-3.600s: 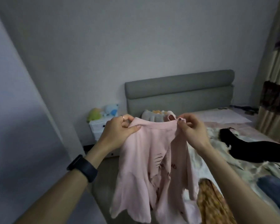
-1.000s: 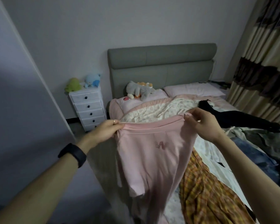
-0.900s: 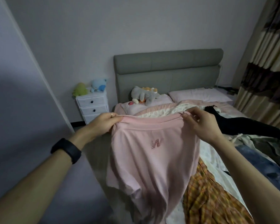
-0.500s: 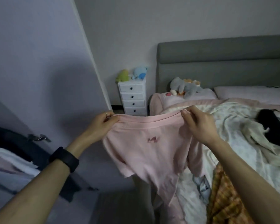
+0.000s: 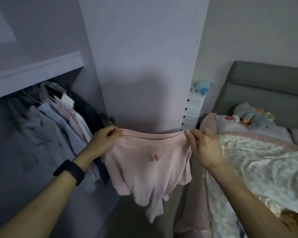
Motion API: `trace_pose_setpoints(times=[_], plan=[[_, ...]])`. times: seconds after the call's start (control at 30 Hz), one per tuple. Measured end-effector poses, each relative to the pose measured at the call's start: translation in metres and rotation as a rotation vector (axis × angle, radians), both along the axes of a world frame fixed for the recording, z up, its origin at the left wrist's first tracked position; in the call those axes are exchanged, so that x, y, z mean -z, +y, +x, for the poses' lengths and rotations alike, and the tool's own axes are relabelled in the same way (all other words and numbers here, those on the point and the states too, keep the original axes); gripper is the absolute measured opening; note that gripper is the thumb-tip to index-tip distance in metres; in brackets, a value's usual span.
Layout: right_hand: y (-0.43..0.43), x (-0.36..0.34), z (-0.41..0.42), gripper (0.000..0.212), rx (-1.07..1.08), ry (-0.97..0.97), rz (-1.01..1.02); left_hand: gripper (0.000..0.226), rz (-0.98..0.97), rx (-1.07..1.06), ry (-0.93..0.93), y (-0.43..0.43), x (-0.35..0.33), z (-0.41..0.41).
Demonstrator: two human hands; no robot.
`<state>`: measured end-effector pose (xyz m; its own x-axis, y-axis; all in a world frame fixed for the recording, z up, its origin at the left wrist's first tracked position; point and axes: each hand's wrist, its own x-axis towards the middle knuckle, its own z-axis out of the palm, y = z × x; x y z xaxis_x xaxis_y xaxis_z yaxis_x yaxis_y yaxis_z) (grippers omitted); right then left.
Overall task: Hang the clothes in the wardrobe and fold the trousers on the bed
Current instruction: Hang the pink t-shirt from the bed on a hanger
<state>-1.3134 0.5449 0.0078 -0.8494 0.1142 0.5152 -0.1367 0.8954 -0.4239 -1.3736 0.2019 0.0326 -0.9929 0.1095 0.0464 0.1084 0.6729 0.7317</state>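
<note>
A pink top (image 5: pixel 150 169) with a small dark logo hangs spread in the air in front of me. My left hand (image 5: pixel 104 140) pinches its upper left edge and my right hand (image 5: pixel 204 146) pinches its upper right edge. The open wardrobe (image 5: pixel 41 69) is on the left, with several garments (image 5: pixel 58 121) hanging under its shelf. Its open door (image 5: pixel 141 69) stands straight behind the pink top. The bed (image 5: pixel 258 160) with a pale patterned cover lies on the right.
A white drawer chest (image 5: pixel 193 110) with a blue plush toy (image 5: pixel 201 86) on top stands between the wardrobe door and the grey headboard (image 5: pixel 265 90). A grey plush toy (image 5: pixel 253 115) lies on the pillow. A bit of orange checked cloth (image 5: pixel 292 219) shows at the lower right.
The view has turned left from the bed toward the open wardrobe. Both hands kept their pinch on the pink top and carried it along, held spread.
</note>
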Motion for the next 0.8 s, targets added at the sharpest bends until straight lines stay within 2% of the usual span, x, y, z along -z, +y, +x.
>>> trace_pose_setpoints(times=[0.17, 0.33, 0.47, 0.6, 0.67, 0.8], plan=[[-0.08, 0.006, -0.029, 0.042, -0.062, -0.284, -0.13, 0.026, -0.053, -0.192, 0.006, -0.058, 0.004, 0.016], [-0.153, 0.015, -0.051, 0.043, -0.211, -0.403, -0.259, 0.03, -0.167, -0.374, -0.068, -0.122, 0.012, 0.041], [-0.219, 0.028, -0.068, 0.045, -0.333, -0.523, -0.142, 0.035, -0.238, -0.59, -0.094, -0.162, 0.018, 0.081], [-0.271, 0.042, -0.09, 0.03, -0.488, -0.638, -0.018, 0.031, -0.425, -0.695, -0.155, -0.189, 0.024, 0.12], [-0.297, 0.041, -0.099, 0.021, -0.577, -0.619, 0.062, 0.027, -0.541, -0.756, -0.177, -0.199, 0.023, 0.14], [-0.346, 0.033, -0.109, 0.02, -0.808, -0.566, 0.012, 0.033, -0.749, -0.953, -0.219, -0.205, 0.012, 0.181]])
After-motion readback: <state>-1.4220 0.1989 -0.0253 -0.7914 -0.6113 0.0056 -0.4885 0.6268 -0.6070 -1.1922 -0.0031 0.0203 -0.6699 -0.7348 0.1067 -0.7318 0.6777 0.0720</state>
